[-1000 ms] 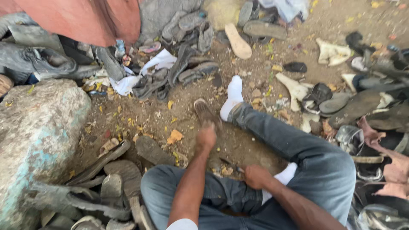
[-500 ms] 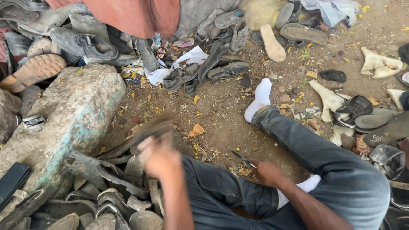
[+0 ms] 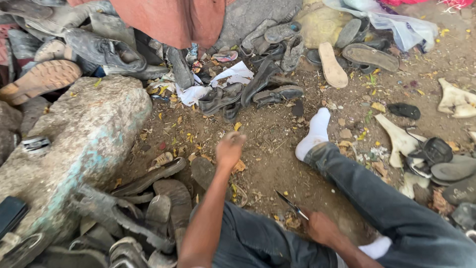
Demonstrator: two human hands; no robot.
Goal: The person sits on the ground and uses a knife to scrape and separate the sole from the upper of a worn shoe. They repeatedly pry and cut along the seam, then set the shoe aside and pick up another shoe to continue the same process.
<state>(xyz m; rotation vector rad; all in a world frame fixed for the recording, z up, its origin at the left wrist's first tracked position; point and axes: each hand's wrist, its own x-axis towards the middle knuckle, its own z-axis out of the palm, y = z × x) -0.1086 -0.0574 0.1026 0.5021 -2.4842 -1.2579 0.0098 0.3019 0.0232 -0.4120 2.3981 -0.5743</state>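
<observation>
a small blade [image 3: 292, 205] is gripped in the right hand [image 3: 322, 228] by the lap, tip angled up-left, while the loosely closed, seemingly empty left hand [image 3: 229, 149] is held above the dark soles [image 3: 168, 193] piled to its lower left.

Big grey rock [image 3: 74, 144] w/ teal streak sits at left of dirt ground [image 3: 277, 149]. Tan-soled boot [image 3: 42, 79] lies on its side by the rock's top-left. Red cloth [image 3: 183, 20] hangs at top centre. Crumpled white paper [image 3: 218, 82] and a heap of dark shoes [image 3: 258, 89] lie just below it. Tan insole [image 3: 332, 64] is upper right, black soles [image 3: 446, 164] at right edge, worn soles [image 3: 148, 208] piled bottom left.
</observation>
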